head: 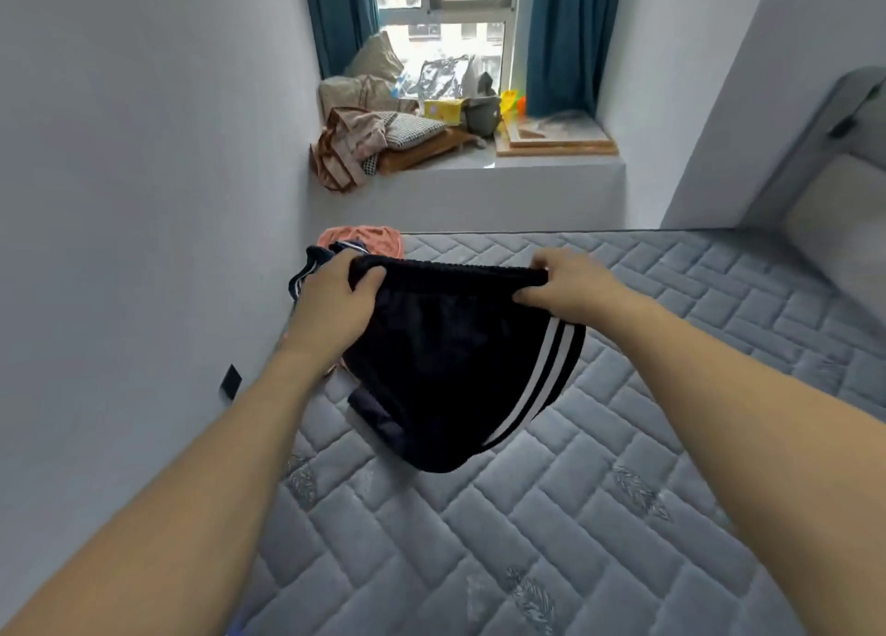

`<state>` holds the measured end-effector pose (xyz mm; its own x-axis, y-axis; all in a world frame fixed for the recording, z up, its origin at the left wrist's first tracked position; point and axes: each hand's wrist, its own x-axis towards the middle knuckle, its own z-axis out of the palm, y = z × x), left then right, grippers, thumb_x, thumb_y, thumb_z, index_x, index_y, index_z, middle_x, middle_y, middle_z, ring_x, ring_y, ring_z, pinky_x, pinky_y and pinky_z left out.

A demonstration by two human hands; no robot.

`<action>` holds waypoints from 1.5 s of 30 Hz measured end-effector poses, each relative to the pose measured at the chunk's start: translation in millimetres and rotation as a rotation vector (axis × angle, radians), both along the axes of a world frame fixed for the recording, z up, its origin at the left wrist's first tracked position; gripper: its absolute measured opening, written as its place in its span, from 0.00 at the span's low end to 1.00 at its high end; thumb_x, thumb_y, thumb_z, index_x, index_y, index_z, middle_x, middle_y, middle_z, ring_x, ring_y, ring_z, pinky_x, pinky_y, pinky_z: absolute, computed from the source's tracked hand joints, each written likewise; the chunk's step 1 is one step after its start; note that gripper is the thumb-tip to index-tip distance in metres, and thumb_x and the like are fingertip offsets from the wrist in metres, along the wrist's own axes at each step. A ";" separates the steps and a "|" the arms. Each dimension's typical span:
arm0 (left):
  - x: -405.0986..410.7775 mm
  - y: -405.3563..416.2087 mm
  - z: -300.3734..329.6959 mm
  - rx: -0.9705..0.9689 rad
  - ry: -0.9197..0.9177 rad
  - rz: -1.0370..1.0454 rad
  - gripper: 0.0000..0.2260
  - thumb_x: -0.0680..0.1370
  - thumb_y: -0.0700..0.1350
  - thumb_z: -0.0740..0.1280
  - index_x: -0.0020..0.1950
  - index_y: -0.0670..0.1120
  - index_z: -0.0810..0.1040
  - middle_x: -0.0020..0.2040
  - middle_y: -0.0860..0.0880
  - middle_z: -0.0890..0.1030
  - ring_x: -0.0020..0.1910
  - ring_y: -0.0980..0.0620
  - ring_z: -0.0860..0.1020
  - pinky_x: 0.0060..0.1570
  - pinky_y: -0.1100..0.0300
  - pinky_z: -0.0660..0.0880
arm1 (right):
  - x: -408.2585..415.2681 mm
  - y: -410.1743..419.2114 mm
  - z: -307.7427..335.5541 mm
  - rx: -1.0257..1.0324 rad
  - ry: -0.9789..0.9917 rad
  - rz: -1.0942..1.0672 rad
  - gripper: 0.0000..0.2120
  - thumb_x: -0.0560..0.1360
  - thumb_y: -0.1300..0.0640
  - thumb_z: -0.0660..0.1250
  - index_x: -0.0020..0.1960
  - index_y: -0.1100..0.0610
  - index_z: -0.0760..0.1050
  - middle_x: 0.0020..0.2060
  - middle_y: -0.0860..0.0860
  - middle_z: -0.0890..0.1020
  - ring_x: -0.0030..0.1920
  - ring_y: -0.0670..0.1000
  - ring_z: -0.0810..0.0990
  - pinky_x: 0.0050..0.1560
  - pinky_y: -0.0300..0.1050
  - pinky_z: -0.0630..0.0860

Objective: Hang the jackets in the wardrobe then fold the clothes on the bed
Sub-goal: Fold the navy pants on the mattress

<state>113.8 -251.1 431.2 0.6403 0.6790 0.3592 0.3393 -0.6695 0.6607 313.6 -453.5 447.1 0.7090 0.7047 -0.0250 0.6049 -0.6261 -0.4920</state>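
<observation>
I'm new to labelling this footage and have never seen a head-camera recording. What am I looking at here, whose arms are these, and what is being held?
There is no machine: a person wears a wide-angle camera on the head, looking down at their own arms. The left hand and right hand each grip the waistband of black shorts with white side stripes, held up over a bare quilted grey mattress. Behind the left hand lie an orange garment and another dark striped garment. Beyond, a window ledge holds assorted clutter.
</observation>
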 end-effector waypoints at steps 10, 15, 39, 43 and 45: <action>-2.6 7.7 139.0 0.167 -0.163 -0.020 0.13 0.78 0.58 0.61 0.53 0.52 0.78 0.48 0.53 0.81 0.48 0.50 0.78 0.45 0.56 0.72 | -12.2 8.8 112.4 1.061 0.386 -0.115 0.09 0.72 0.56 0.74 0.50 0.55 0.77 0.45 0.51 0.84 0.46 0.47 0.84 0.43 0.40 0.80; -20.9 28.7 187.0 -0.137 0.097 -0.112 0.18 0.76 0.57 0.68 0.47 0.41 0.81 0.43 0.45 0.83 0.36 0.51 0.79 0.37 0.58 0.72 | -14.3 -18.3 151.1 0.540 1.118 0.188 0.18 0.70 0.49 0.71 0.53 0.60 0.84 0.53 0.57 0.84 0.53 0.56 0.84 0.48 0.49 0.81; 411.9 -115.0 21.4 0.170 0.548 -0.346 0.21 0.77 0.38 0.55 0.70 0.45 0.68 0.70 0.36 0.63 0.64 0.34 0.69 0.64 0.47 0.67 | 183.6 -175.0 -77.5 1.084 1.040 -0.749 0.05 0.76 0.65 0.67 0.50 0.59 0.79 0.36 0.57 0.85 0.34 0.53 0.85 0.31 0.49 0.81; 537.5 -246.4 -123.1 -0.012 0.436 -0.542 0.18 0.77 0.36 0.55 0.66 0.44 0.71 0.64 0.39 0.65 0.56 0.36 0.74 0.58 0.55 0.69 | 285.1 -281.4 -197.9 0.888 0.509 -1.186 0.09 0.77 0.63 0.68 0.56 0.56 0.74 0.48 0.57 0.83 0.45 0.56 0.82 0.46 0.51 0.80; 582.5 -305.9 -220.0 -0.188 0.411 -0.638 0.18 0.78 0.36 0.56 0.67 0.45 0.69 0.64 0.40 0.64 0.59 0.37 0.72 0.61 0.55 0.67 | 330.0 -333.6 -270.9 0.585 0.242 -1.350 0.12 0.78 0.59 0.65 0.60 0.56 0.72 0.57 0.56 0.79 0.55 0.58 0.79 0.53 0.51 0.75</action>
